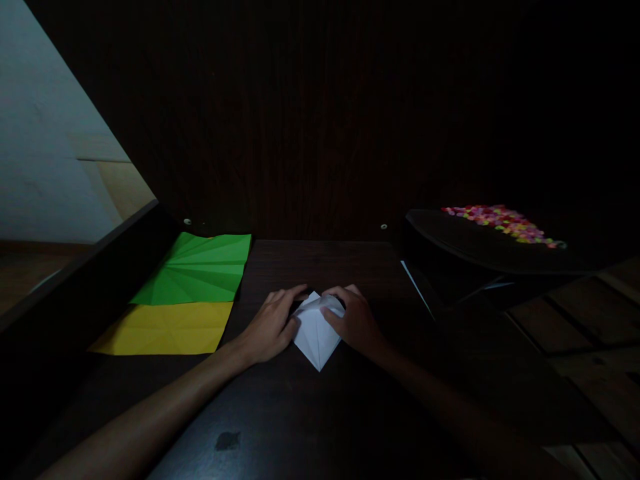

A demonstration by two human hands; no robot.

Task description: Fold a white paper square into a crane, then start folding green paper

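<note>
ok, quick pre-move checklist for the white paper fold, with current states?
1. Left hand on white folded paper: ok.
2. Right hand on the paper's upper right: ok.
3. Paper lying on the dark table, point toward the person: ok.
4. Green sheet and yellow sheet apart from the hands: ok.
5. Crease alignment under the fingers: cannot tell, too dark.

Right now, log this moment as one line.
left hand: pressing white folded paper | right hand: pressing same paper | paper: on dark table | beside: green sheet, yellow sheet
</note>
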